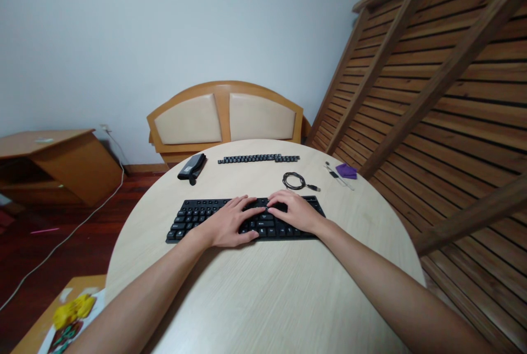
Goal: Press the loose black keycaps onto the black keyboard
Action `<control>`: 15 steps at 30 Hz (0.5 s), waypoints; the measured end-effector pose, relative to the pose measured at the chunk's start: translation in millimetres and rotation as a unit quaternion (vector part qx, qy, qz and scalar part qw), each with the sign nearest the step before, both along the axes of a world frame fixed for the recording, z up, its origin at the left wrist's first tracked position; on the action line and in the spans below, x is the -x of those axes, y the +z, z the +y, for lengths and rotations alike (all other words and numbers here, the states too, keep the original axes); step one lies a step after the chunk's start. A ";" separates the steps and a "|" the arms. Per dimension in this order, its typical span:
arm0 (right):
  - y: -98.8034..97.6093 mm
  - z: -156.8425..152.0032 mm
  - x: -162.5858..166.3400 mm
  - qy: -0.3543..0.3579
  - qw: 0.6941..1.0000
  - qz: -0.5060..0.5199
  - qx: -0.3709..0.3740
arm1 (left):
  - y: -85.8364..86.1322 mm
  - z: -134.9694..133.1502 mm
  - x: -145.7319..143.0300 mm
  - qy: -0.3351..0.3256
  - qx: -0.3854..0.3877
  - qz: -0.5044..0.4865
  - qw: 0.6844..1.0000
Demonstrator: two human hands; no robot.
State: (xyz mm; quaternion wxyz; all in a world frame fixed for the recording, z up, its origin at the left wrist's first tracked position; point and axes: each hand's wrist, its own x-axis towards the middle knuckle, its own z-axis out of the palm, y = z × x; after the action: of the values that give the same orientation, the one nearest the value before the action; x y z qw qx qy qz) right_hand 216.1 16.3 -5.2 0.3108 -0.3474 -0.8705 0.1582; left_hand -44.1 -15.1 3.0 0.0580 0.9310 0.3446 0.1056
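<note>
A black keyboard (193, 219) lies flat across the middle of the round table. Resting over its centre is my left hand (230, 221), fingers stretched and apart, with the thumb near the front edge. My right hand (295, 210) is over the right part of the keyboard. Its thumb and index finger come together close to my left index fingertip; whatever is between them, perhaps a small dark key, is too small to make out. Farther back, loose black keycaps (255, 158) are lined up in rows. My hands cover part of the keys.
Behind the keyboard is a coiled black USB cable (293, 181). A dark folded pouch (192, 167) sits at the back left of the pale table (263, 288). At the right are a purple cloth (346, 171) and small thin tools (338, 178). Wooden slats (432, 96) lean beside the table.
</note>
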 end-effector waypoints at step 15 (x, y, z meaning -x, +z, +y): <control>-3.6 5.9 -0.9 -0.026 0.998 -0.010 0.049 | 1.5 -0.7 -1.4 -0.003 -0.004 -0.006 1.000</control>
State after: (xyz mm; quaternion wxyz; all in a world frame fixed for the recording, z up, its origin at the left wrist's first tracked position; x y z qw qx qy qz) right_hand 217.0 22.2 -8.9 0.2884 -0.3866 -0.8553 0.1892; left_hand -42.7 -15.8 4.5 0.0568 0.9318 0.3407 0.1119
